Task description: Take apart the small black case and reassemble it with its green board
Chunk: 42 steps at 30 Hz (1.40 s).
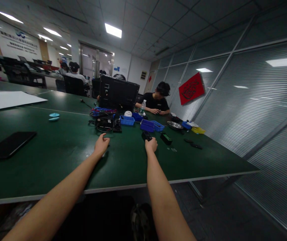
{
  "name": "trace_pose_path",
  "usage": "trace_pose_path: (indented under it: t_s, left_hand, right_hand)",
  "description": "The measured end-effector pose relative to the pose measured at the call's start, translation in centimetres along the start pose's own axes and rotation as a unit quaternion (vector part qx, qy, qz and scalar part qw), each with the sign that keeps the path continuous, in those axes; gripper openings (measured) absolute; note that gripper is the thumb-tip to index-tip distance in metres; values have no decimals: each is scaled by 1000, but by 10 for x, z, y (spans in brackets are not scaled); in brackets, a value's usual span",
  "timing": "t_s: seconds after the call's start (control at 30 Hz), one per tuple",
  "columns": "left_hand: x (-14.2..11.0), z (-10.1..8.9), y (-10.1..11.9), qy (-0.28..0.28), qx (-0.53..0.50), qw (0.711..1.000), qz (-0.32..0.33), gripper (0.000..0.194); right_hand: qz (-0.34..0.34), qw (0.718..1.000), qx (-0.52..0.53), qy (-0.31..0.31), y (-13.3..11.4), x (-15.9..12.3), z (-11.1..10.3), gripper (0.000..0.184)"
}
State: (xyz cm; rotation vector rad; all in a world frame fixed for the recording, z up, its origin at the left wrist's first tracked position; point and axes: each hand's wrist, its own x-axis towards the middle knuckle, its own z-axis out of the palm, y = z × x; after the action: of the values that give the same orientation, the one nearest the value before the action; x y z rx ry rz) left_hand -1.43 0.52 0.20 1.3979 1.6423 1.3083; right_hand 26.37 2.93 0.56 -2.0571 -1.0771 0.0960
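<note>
the right hand [151,144] is closed around the near end of a small black device [146,135], whose far end sticks out past the fingers, over the green surface [125,160]. the left hand [102,144] is well apart from it, to its left, with the fingers loosely curled and a narrow gap between thumb and fingers; whether its underside touches the surface cannot be told.

just beyond the left hand lies a black box [103,124] with a heap of cables [103,112] behind it. beyond and between the hands is a blue tray [127,121] with a white ball [127,114] at its far edge. straight beyond the right hand sits a darker blue bin [147,126], and farther back an upright clear bottle [142,107]. to the right of the right hand is a black case [166,138] with a green top, then a round metal dish [175,125] farther off. far left of the left hand lies a flat black tablet [9,144]. past the bottle, a person [158,100] in a black top leans over the far side.
</note>
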Motion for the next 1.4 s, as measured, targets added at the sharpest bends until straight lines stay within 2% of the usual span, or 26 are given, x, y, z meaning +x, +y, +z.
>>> trace_pose_path:
  t_s: [0.13, 0.4, 0.6, 0.77, 0.87, 0.97, 1.07, 1.13, 1.17, 1.23, 1.33, 1.4]
  left_hand:
    - [1, 1, -2, -1, -1, 1000, 6, 54]
    - [0, -1, 1, -5, 4, 1000, 6, 54]
    - [3, 1, -3, -2, 0, 1000, 11, 54]
    - [0, 0, 0, -7, 4, 1000, 14, 55]
    - [-4, -2, 4, -9, 15, 1000, 12, 54]
    - [-6, -3, 7, -7, 23, 1000, 11, 53]
    - [-6, -3, 7, -9, 18, 1000, 15, 52]
    - [-5, -2, 5, -10, 17, 1000, 16, 52]
    - [-4, -2, 4, -11, 17, 1000, 15, 52]
    - [-2, -1, 2, -11, 18, 1000, 15, 53]
    - [1, 0, -2, -10, 22, 1000, 18, 53]
    - [3, 1, -3, -8, 24, 999, 20, 52]
  right_hand:
    - [-12, 1000, -11, 3, -1, -1, 1, 42]
    - [-70, 996, -22, -60, -9, -6, 9, 43]
    - [-108, 989, -28, -96, -18, -16, 11, 49]
    - [-141, 982, -59, -115, -25, -27, 11, 64]
    - [-140, 979, -86, -121, -29, -30, 11, 55]
    - [-111, 987, -65, -91, -30, -30, 7, 46]
    - [-100, 995, 6, 3, -31, -28, 0, 46]
    - [-117, 988, 71, 65, -31, -27, -4, 46]
    - [-129, 983, 111, 74, -32, -27, -4, 45]
    - [-141, 970, 198, 26, -34, -29, 0, 42]
    - [-97, 936, 307, -142, -39, -36, 17, 38]
    - [-59, 917, 325, -223, -41, -41, 28, 34]
